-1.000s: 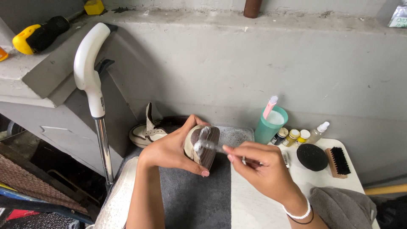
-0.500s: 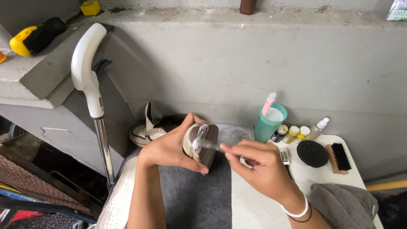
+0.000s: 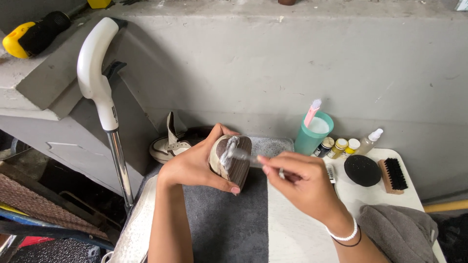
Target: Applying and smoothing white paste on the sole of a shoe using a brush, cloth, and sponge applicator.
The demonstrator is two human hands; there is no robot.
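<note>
- A shoe (image 3: 230, 157) is gripped sole-up by the left hand (image 3: 192, 165);
- a small brush (image 3: 243, 156) is pinched by the right hand (image 3: 300, 182);
- a pink-handled tool (image 3: 311, 113) is held upright in the teal cup (image 3: 312, 134).

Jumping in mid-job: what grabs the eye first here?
At centre, the left hand holds a shoe sole-up while the right hand works a small brush across its foamy sole. A teal cup and small bottles stand behind; a second shoe lies at left.
</note>
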